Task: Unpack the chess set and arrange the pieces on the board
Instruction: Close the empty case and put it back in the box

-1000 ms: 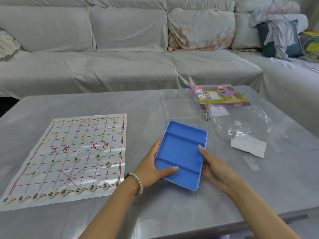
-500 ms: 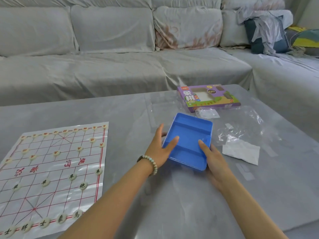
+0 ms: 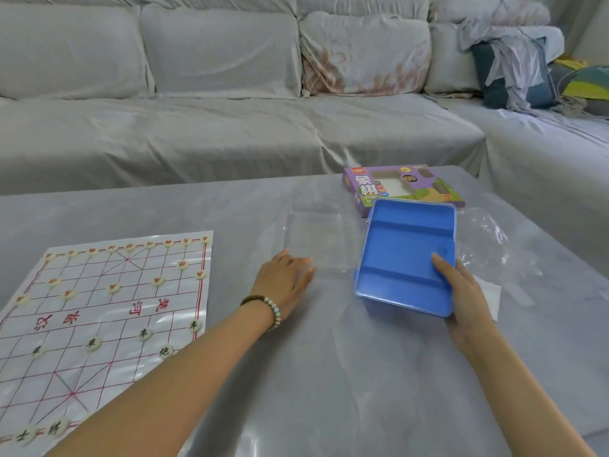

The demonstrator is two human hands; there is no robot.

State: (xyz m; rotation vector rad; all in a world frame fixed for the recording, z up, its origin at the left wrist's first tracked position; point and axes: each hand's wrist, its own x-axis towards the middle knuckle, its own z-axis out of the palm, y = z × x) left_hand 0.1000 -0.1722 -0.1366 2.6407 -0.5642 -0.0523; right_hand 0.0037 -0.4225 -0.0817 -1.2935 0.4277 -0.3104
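The board (image 3: 108, 311) runs off the frame's lower left. The tray (image 3: 407, 245) hides the near corner of the box (image 3: 389, 184) and, beneath it, the fingers of the right hand (image 3: 463, 298). Characters on the far-row pieces (image 3: 168, 243) are too small to read.

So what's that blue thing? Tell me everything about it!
It is a blue tray, plastic by the look, rectangular with rounded corners and a raised rim. Two ridges split it into three long compartments, all empty. It sits open side up over the grey table, and its far edge overlaps the purple box. The right hand grips its near right corner, thumb inside.
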